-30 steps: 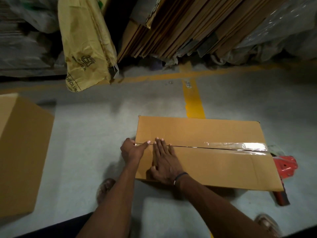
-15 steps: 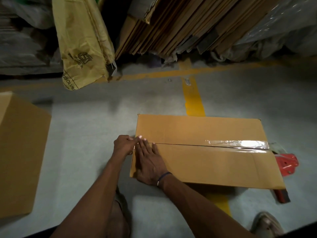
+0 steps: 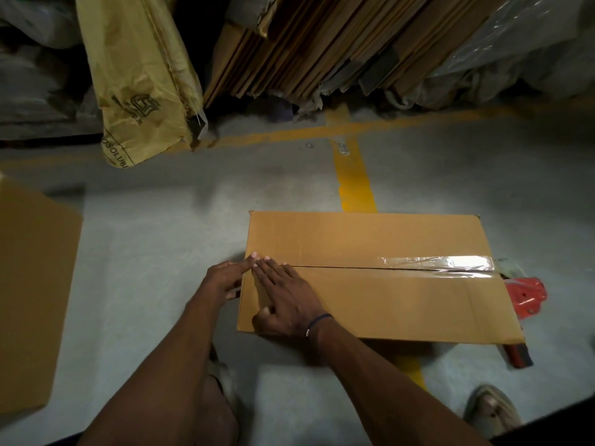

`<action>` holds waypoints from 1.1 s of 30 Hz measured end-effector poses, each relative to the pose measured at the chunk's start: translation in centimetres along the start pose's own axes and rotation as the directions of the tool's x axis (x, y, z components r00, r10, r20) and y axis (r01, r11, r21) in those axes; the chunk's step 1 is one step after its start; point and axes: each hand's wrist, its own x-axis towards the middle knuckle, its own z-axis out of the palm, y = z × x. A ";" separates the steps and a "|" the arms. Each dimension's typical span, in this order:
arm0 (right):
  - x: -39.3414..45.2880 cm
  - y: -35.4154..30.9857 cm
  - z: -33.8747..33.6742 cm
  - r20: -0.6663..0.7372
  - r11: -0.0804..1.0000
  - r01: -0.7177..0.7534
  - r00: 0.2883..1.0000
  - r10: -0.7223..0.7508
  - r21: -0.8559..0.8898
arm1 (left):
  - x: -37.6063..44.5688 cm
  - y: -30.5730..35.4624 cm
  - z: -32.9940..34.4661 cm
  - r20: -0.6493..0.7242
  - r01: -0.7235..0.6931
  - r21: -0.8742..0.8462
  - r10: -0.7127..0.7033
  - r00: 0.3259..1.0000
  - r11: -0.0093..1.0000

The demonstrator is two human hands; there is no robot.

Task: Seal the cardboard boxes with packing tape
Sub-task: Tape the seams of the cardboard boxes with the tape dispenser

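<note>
Cardboard box [image 3: 370,278] on floor [image 3: 161,236], seam taped only at right end [image 3: 438,263]. Right hand [image 3: 283,297] flat, fingers straight, pressing flaps at left end; left hand [image 3: 225,280] at left edge, index extended, likely steadying.

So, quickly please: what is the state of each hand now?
Left hand: open, fingers straight at the left end of the box, holding nothing.
Right hand: open, flat on the box top.
</note>
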 end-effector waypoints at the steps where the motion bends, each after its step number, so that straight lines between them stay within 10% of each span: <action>1: -0.2 0.2 0.1 -0.013 1.000 -0.002 1.000 0.002 -0.008 | 0.0 -0.1 0.1 0.021 0.000 -0.006 0.001 1.000 1.000; 7: -1.2 2.3 -0.1 -0.035 0.997 0.038 0.999 -0.040 -0.074 | -0.1 -0.2 1.1 0.080 -0.089 -0.061 0.093 0.992 0.994; 18: -10.2 12.0 -4.2 0.032 0.974 -0.026 0.999 0.034 -0.223 | -0.3 -0.7 2.9 -0.205 -0.232 0.181 0.267 0.942 0.956; 33: -24.4 23.4 -7.4 -0.100 0.862 -0.474 0.880 0.463 -0.178 | -1.0 -0.5 3.7 -0.256 -0.218 0.325 0.307 0.917 0.920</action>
